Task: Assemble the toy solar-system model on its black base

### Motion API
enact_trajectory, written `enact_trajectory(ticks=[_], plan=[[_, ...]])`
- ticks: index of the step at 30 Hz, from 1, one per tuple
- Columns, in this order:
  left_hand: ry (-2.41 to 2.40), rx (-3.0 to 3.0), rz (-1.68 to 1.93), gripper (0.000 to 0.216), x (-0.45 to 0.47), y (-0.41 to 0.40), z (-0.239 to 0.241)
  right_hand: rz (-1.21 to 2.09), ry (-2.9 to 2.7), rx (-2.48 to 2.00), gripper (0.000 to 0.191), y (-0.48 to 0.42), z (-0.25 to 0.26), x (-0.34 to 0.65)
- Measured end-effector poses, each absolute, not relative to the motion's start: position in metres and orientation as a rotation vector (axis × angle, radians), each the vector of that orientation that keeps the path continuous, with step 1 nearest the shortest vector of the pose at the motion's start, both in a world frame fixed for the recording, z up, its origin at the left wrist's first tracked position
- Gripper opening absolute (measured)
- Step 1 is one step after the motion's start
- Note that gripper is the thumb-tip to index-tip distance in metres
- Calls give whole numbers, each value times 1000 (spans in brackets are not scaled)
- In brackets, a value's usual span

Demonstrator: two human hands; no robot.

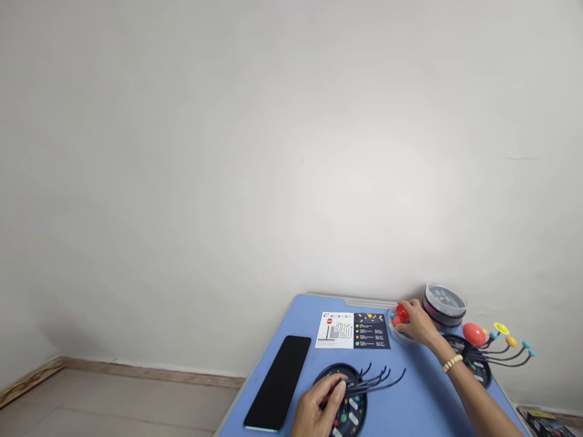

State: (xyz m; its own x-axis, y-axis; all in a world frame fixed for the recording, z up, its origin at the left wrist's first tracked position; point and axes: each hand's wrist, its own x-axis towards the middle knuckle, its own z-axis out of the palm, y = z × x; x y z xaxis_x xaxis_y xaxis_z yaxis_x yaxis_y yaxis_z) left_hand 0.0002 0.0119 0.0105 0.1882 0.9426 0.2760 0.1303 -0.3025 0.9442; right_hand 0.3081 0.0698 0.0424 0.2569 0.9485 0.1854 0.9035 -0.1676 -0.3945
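My left hand (319, 405) is closed on the top of a black solar system model stand (353, 419), whose thin curved arms (378, 383) fan out to the right. The stand's round base carries printed coloured planets and rests on the table. At a clear bowl (392, 332) my right hand (415, 325), with a beaded bracelet on its wrist, pinches a shiny red half ball (402, 313) between thumb and fingers. Below that piece, another red piece (398, 321) and small blue ones lie in the bowl.
An assembled model (474, 335) with coloured balls stands right of my right forearm. Stacked round containers (444, 303) sit by the wall. An instruction sheet (353, 331) and a black phone (279, 382) lie on the blue table (314, 303). A dark printed item (546, 422) is at lower right.
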Motion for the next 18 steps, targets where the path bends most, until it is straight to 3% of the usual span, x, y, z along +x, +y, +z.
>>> enact_trajectory(ticks=[5,12,18], plan=[[1000,1579,1170,46,-4,13,11,159,-1667,-2091,53,74,39,302],[972,1430,1169,61,-12,5,28,212,-1620,-1974,59,76,33,306],[999,1380,1354,58,-16,8,35,205,-1479,-1817,51,66,43,308]])
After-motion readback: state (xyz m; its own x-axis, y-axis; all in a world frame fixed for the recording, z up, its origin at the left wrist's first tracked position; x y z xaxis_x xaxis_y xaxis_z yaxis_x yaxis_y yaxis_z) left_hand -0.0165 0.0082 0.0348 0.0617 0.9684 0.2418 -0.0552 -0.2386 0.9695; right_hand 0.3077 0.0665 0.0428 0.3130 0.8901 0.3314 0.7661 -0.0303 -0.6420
